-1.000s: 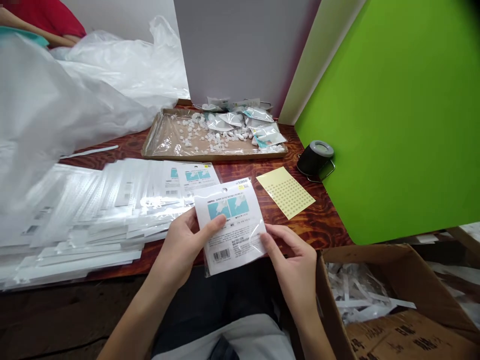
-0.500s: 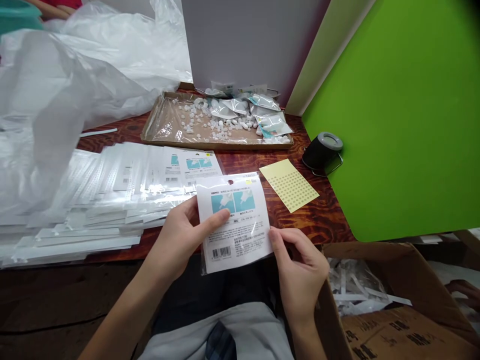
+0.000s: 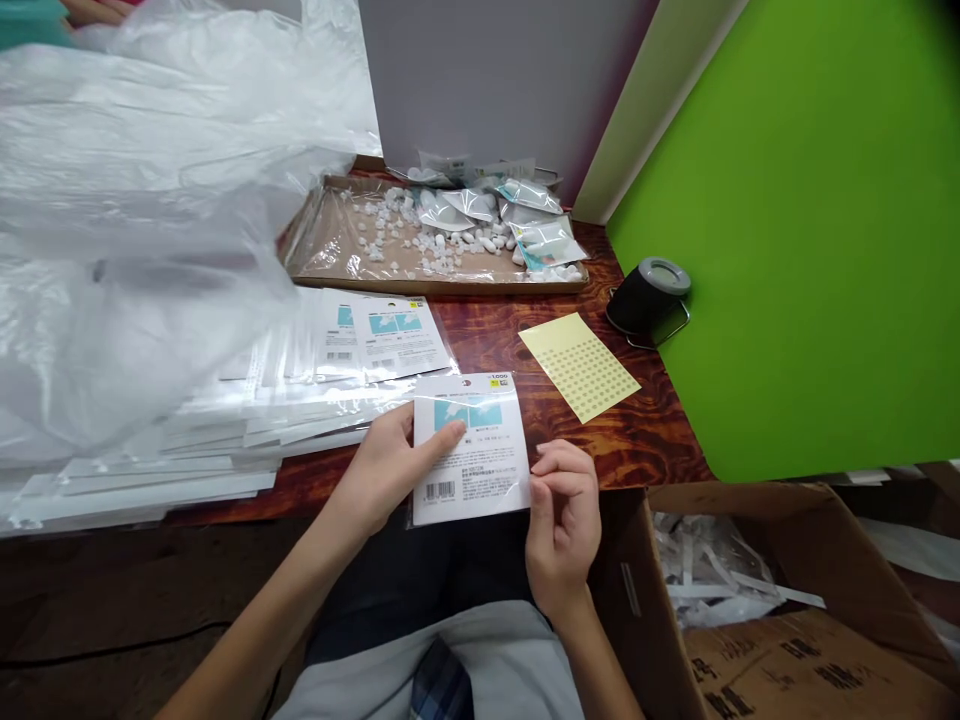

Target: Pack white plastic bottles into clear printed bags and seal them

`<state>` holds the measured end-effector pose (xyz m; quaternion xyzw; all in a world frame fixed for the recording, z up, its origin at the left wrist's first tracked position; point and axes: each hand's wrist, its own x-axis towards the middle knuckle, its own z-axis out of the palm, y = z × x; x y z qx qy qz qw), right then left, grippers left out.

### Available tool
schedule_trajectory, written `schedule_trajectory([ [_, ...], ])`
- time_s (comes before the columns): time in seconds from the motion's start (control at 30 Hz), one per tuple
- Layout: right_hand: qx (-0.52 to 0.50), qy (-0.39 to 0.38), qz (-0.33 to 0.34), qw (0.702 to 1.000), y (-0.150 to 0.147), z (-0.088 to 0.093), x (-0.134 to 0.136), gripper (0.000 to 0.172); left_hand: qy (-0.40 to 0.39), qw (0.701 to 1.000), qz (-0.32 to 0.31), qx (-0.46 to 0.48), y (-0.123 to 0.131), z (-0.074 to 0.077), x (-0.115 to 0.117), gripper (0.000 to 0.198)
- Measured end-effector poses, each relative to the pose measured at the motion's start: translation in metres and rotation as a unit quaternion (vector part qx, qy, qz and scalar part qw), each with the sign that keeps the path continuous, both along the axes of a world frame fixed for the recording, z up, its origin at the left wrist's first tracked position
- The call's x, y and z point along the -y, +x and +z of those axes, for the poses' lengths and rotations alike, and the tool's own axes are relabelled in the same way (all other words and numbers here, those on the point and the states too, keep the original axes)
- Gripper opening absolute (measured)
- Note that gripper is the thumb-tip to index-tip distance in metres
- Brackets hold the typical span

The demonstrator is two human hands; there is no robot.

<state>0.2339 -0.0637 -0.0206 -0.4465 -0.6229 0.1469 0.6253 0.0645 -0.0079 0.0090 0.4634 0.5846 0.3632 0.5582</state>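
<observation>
Packet [image 3: 480, 470] print too small; plastic sheeting [image 3: 135, 220] hides stack [image 3: 150, 480].

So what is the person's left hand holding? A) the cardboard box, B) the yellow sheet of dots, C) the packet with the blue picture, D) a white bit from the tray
C. The left hand grips the clear packet with its thumb on the blue picture, while the yellow sheet of dots lies apart on the wooden table.

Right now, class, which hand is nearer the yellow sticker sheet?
The right hand is nearer, just below the yellow sticker sheet. The left hand is farther away, down and to the sheet's left, holding the printed packet.
</observation>
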Motion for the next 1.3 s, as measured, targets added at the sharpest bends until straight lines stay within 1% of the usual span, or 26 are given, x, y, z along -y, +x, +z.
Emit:
schedule_trajectory([
  [0.1, -0.097, -0.044, 0.077, 0.991, -0.004, -0.004, 0.003, 0.015, 0.026, 0.999, -0.005, -0.045, 0.001, -0.004, -0.002, 0.044],
  [0.17, -0.133, -0.053, 0.101, 0.984, -0.005, -0.005, 0.006, 0.015, 0.044, 0.996, -0.011, -0.071, 0.002, -0.005, -0.004, 0.043],
  [0.37, -0.17, -0.07, 0.127, 0.975, -0.005, -0.002, 0.015, 0.013, 0.066, 0.991, -0.017, -0.115, 0.003, -0.004, -0.004, 0.044],
  [0.47, -0.169, -0.071, 0.118, 0.976, -0.005, 0.001, 0.015, 0.012, 0.072, 0.991, -0.015, -0.113, 0.003, -0.004, -0.002, 0.043],
  [0.57, -0.147, -0.058, 0.093, 0.983, -0.005, 0.004, 0.012, 0.012, 0.077, 0.992, -0.012, -0.1, 0.002, -0.005, -0.001, 0.041],
  [0.67, -0.129, -0.037, 0.074, 0.988, -0.002, 0.012, 0.012, 0.008, 0.08, 0.993, 0.001, -0.089, 0.002, -0.007, -0.002, 0.043],
  [0.77, -0.088, 0.001, 0.089, 0.992, 0.007, 0.021, 0.015, 0.014, 0.076, 0.995, 0.011, -0.071, 0.002, -0.007, -0.004, 0.048],
  [0.8, -0.06, 0.011, 0.085, 0.995, 0.01, 0.022, 0.015, 0.018, 0.073, 0.995, 0.009, -0.065, 0.002, -0.007, -0.004, 0.049],
  [0.83, -0.02, 0.006, 0.074, 0.997, 0.014, 0.023, 0.014, 0.026, 0.069, 0.996, 0.005, -0.063, 0.003, -0.006, -0.004, 0.049],
  [0.9, 0.088, -0.036, 0.043, 0.995, 0.017, 0.022, 0.011, 0.052, 0.065, 0.996, 0.003, -0.065, 0.003, -0.005, -0.003, 0.048],
  [0.93, 0.145, -0.063, 0.031, 0.987, 0.017, 0.021, 0.009, 0.059, 0.068, 0.995, 0.005, -0.069, 0.004, -0.005, -0.003, 0.048],
  [0.97, 0.196, -0.084, 0.024, 0.977, 0.016, 0.02, 0.007, 0.058, 0.074, 0.994, 0.009, -0.074, 0.004, -0.005, -0.002, 0.047],
  [1.0, 0.237, -0.096, 0.021, 0.967, 0.013, 0.018, 0.004, 0.049, 0.081, 0.994, 0.014, -0.078, 0.005, -0.004, -0.001, 0.047],
  [1.03, 0.263, -0.095, 0.014, 0.96, 0.01, 0.018, 0.002, 0.038, 0.088, 0.993, 0.019, -0.082, 0.006, -0.004, 0.0, 0.046],
  [1.1, 0.274, -0.077, -0.015, 0.958, 0.001, 0.017, 0.0, 0.014, 0.1, 0.991, 0.023, -0.088, 0.007, -0.004, 0.001, 0.044],
  [1.13, 0.269, -0.068, -0.027, 0.96, -0.002, 0.017, -0.001, 0.007, 0.103, 0.99, 0.023, -0.091, 0.007, -0.003, 0.001, 0.044],
  [1.2, 0.257, -0.046, -0.033, 0.965, -0.008, 0.017, 0.0, 0.012, 0.101, 0.99, 0.019, -0.096, 0.008, -0.003, 0.001, 0.042],
  [1.3, 0.258, 0.012, -0.006, 0.966, -0.01, 0.014, 0.005, 0.015, 0.097, 0.992, 0.009, -0.085, 0.007, -0.003, -0.001, 0.041],
])
